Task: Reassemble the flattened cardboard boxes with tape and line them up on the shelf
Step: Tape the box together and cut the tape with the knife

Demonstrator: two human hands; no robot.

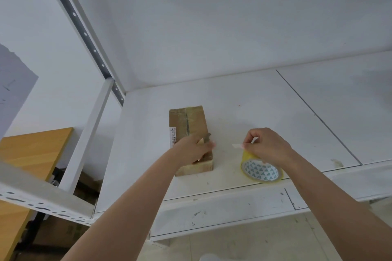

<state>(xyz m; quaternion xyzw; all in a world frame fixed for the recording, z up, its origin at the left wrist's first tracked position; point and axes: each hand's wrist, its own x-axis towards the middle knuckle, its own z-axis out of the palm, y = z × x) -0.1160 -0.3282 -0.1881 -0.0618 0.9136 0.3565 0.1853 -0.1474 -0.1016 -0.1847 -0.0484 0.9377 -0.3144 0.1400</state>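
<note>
While the cardboard box point(188, 133) lies on the white shelf point(265, 112) w/ the left hand point(196, 147) gripping a small blade tool point(206, 136) over its near end, the right hand point(268, 146) pinches a tape strip point(237, 146) off the yellow tape roll point(262, 168) just right.

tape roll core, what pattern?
Tape roll: white core, teal triangle pattern, yellow rim. Head view.
</note>
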